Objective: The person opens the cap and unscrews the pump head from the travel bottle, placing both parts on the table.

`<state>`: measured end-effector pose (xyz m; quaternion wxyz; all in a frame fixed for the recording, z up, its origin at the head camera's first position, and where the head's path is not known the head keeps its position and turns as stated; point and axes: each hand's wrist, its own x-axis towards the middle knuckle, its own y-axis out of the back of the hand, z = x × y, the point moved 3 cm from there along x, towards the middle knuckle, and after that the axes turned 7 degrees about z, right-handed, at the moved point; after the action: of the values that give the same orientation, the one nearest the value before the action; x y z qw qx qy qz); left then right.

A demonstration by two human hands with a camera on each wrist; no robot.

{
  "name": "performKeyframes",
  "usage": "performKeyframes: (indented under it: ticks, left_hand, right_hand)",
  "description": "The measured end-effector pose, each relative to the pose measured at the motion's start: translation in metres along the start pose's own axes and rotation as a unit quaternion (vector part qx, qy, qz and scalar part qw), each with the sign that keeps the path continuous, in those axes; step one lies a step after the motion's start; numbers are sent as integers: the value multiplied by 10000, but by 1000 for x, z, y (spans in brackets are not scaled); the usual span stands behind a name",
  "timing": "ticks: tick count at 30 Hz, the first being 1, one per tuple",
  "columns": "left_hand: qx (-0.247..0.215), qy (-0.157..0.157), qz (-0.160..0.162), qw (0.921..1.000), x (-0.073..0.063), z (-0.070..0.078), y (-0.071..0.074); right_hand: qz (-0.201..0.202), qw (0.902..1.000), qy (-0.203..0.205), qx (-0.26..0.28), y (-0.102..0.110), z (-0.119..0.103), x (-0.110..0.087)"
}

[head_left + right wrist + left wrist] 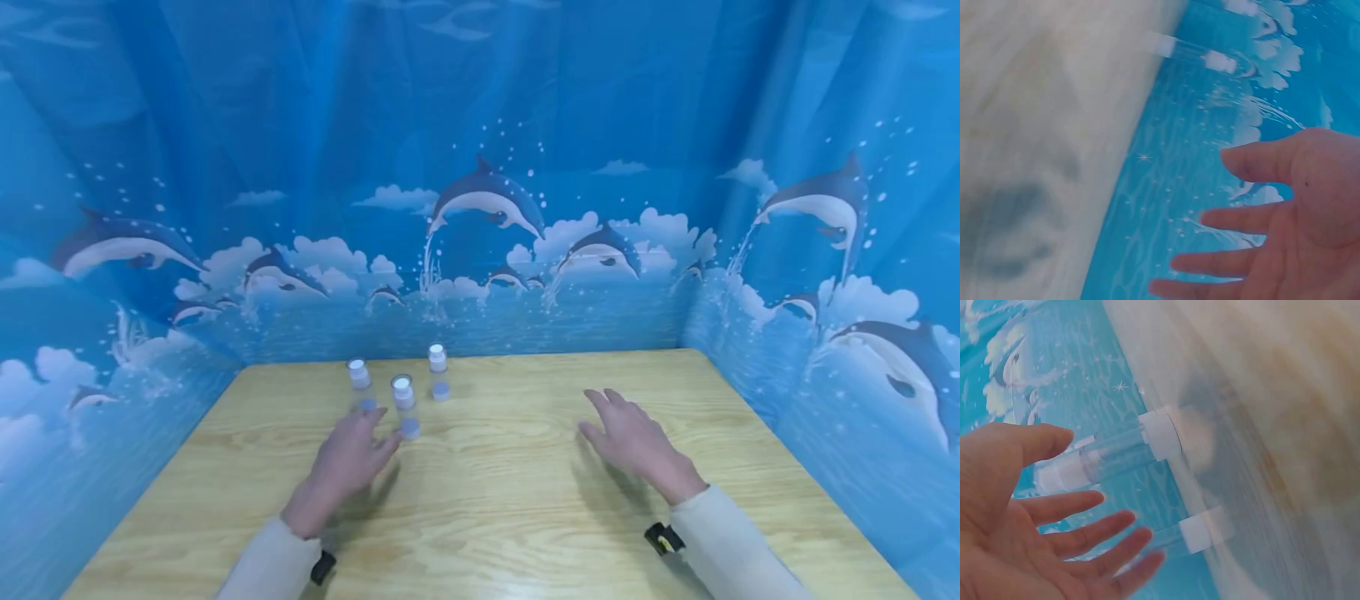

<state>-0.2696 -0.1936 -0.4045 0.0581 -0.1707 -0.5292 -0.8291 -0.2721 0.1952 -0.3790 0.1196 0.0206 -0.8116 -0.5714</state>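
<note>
Three small clear bottles with white tops and whitish bases stand upright on the table, left of its middle. Nearest me is the front bottle [402, 393]; behind it are the left bottle [359, 374] and the right bottle [437, 358]. My left hand [347, 462] is close to the front bottle, thumb and fingers spread, and it overlaps the left bottle's base in the head view. In the left wrist view, a bottle [1161, 434] shows beyond the parted thumb and fingers. Over the table's right half, my right hand [632, 437] hovers with extended fingers, holding nothing.
The wooden table [495, 517] is bounded at the back and sides by a blue curtain [360, 125] printed with dolphins. Both bottles at the rear stand near the table's back edge. Each sleeve has a dark wrist device [663, 539] beneath it.
</note>
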Motion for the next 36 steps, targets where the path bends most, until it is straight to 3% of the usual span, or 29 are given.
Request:
performKeyframes:
  ticks: [5, 18, 26, 33, 36]
  left_hand:
    - [-801, 441, -268, 9954, 17, -6, -5]
    - [-1318, 1201, -788, 9808, 42, -19, -29]
    - [-1577, 1409, -732, 9746, 49, -17, -37]
    - [-1821, 1425, -582, 9712, 51, -13, -42]
    - [-1821, 1318, -462, 9733, 50, -12, -43]
  right_hand:
    - [-111, 9994, 165, 267, 5, -6, 8]
    - [-584, 9955, 325, 667, 20, -35, 26]
    - [-668, 9933, 281, 900, 22, -38, 28]
    - [-767, 9918, 217, 997, 21, -39, 26]
    - [-763, 9916, 238, 1014, 21, -38, 26]
